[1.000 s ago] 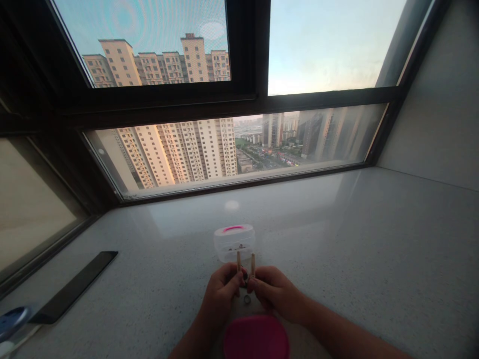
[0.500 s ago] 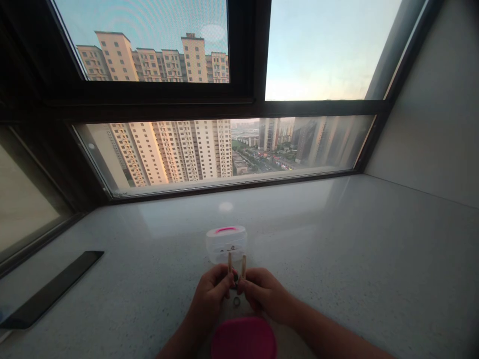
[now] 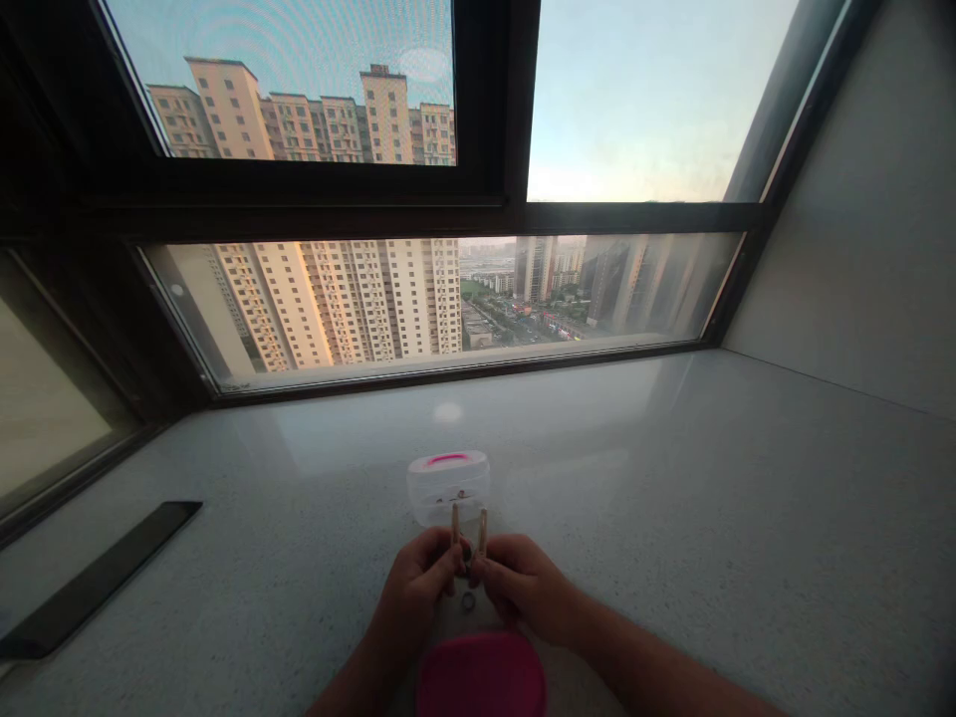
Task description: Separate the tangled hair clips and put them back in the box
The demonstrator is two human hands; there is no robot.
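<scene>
Sticks (image 3: 455, 525) wood-like, matt; box (image 3: 427, 486) smooth plastic; ledge (image 3: 634, 518) glossy, stone-like; pink object (image 3: 482, 677) plastic-looking.

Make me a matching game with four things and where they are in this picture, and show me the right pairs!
1. wooden sticks
2. see-through box
3. pink thing
4. long dark strip

A. cut off by the bottom edge
B. one in the left hand, one in the right hand
C. far left
D. just beyond both hands

Pairs: 1-B, 2-D, 3-A, 4-C
</scene>
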